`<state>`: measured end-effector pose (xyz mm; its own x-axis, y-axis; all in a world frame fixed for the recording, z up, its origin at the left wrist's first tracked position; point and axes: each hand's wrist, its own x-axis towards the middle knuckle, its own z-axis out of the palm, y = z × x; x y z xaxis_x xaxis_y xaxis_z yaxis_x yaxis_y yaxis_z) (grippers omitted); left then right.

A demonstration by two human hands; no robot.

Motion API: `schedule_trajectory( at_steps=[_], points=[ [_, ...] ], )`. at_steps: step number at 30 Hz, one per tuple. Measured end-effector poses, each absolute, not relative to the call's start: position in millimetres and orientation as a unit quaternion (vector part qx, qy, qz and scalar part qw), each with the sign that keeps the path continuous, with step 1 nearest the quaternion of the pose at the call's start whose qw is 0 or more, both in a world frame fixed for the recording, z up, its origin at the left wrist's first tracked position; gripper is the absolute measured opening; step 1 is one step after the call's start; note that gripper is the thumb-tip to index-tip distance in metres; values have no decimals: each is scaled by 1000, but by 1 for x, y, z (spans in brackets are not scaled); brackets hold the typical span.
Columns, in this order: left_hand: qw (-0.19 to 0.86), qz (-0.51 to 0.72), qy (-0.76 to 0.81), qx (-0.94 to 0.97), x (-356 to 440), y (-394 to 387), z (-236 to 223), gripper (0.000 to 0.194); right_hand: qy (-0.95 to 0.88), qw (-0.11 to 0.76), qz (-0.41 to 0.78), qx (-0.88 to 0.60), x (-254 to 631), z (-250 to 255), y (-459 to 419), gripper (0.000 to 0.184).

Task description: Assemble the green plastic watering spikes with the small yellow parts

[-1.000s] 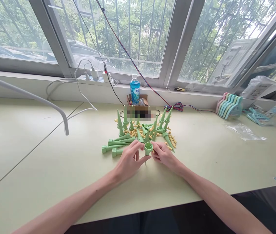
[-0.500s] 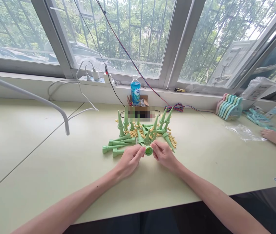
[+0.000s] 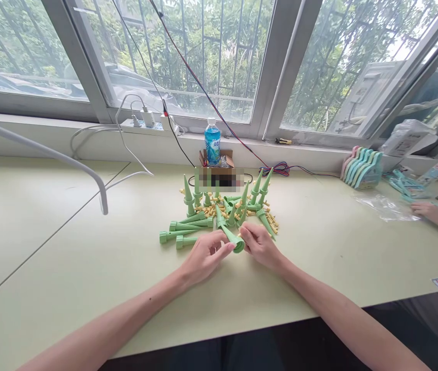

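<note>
My left hand is closed on a hollow green plastic plant watering spike, held between thumb and fingers. Its wide open end faces toward me and its tapered end points away. Beside that open end, my right hand is pinched shut, with a bit of a small yellow valve showing at its fingertips. Left of my hands lie several capped green spikes. Behind them, more green spikes stand upright among a pile of yellow valves.
A blue-filled bottle stands in a small cardboard box by the window. A white curved bar reaches in from the left. To the right are coloured hangers, a clear plastic bag and another person's hand.
The green spike has tipped from upright to lying slanted, its open end swinging toward me and lower. At the right, another person's hand has come onto the table.
</note>
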<state>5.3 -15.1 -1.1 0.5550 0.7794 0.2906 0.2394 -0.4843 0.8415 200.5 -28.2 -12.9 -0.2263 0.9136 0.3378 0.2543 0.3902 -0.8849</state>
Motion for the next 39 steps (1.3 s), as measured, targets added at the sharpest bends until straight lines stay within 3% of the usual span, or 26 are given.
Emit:
schedule_trajectory(
  at_steps=[11,22,27,32,39],
  points=[
    [273,389,286,832,5,-18,-6,21,-702,447,359,-423,200,-8,-26,54],
    [183,413,279,847,5,-13,-21,32,-686,475,354,-422,197,-10,-26,52],
    [226,449,348,791,5,-12,-13,13,-647,516,350,-439,198,-17,-22,48],
    [321,383,358,788,5,-12,-5,46,-661,524,318,-433,200,-18,-20,45],
    [412,320,373,767,4,-15,4,36,-719,472,277,-429,201,-14,-23,43]
  ],
)
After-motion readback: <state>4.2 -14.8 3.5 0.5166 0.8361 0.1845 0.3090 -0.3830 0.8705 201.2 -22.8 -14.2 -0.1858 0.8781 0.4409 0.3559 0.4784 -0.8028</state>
